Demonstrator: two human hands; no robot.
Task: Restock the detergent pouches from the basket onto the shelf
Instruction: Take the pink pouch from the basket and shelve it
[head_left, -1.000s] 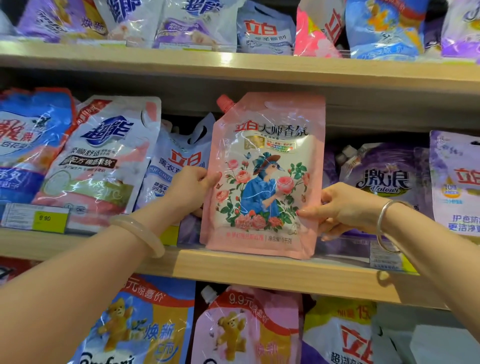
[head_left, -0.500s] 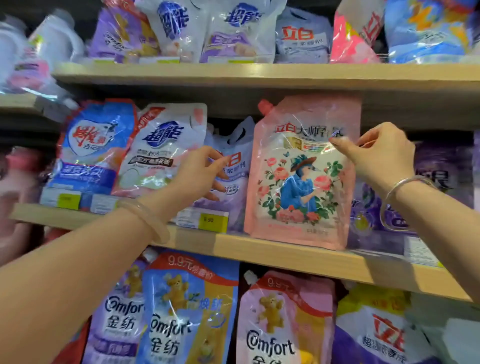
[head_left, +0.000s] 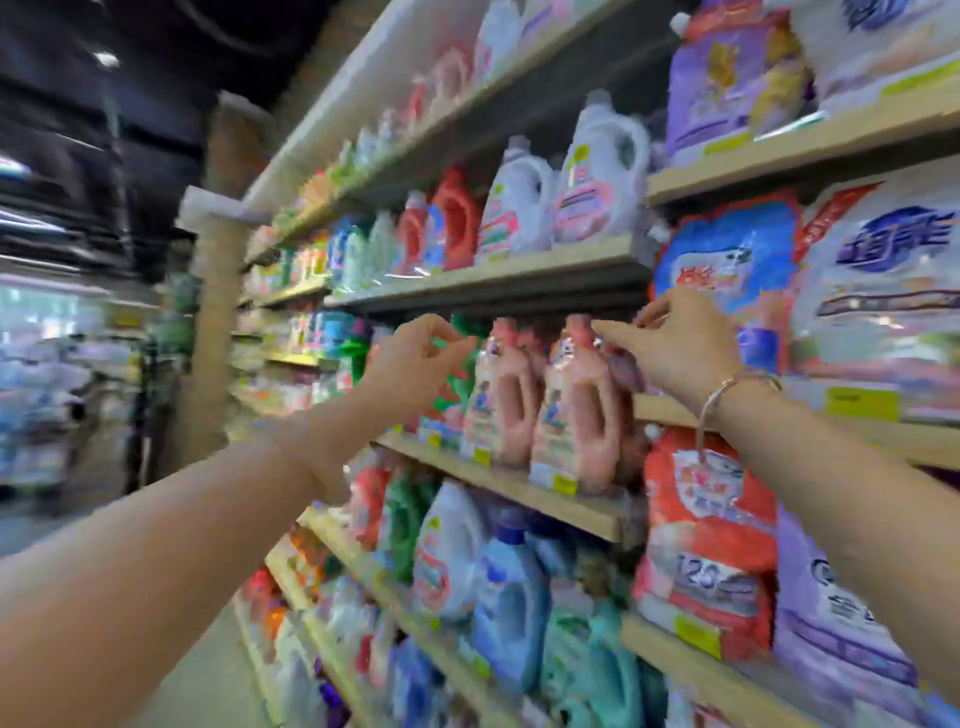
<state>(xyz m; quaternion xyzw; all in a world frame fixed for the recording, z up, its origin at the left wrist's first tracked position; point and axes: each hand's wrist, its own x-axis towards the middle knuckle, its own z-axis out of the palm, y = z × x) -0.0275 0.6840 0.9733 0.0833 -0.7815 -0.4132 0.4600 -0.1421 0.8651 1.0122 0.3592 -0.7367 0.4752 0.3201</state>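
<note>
Detergent pouches stand in the right-hand bay, upright and leaning back against the stock behind them, printed faces out so a shopper can read them; a white-and-blue one sits beside a blue-and-red one, with price tags on the wooden shelf edge below. More pouches fill the tier under it, a red-and-white one foremost.

Frame is heavily smeared, head angled along the aisle, so fine detail is poor.

Left hand: raised in front of the bottle bay, fingers loosely curled, nothing visibly between them. Reads as idle and slack, not gripping.

Right hand: raised near the seam between the bottle bay and the pouch bay, fingers partly extended toward the left, thumb up. It looks to hold nothing, though blur hides the fingertips. A bracelet circles that wrist.

Behind both hands, two pink handled bottles stand side by side on a lower shelf board, handles forward, labels out. Neither hand appears to touch them; cannot be sure for the right fingertips.

No basket is in view and no pouch is in hand. Judgement: the person is between placements, hands free in mid-air, most likely turning toward wherever the basket sits to fetch another pouch. How many remain cannot be told.
</note>
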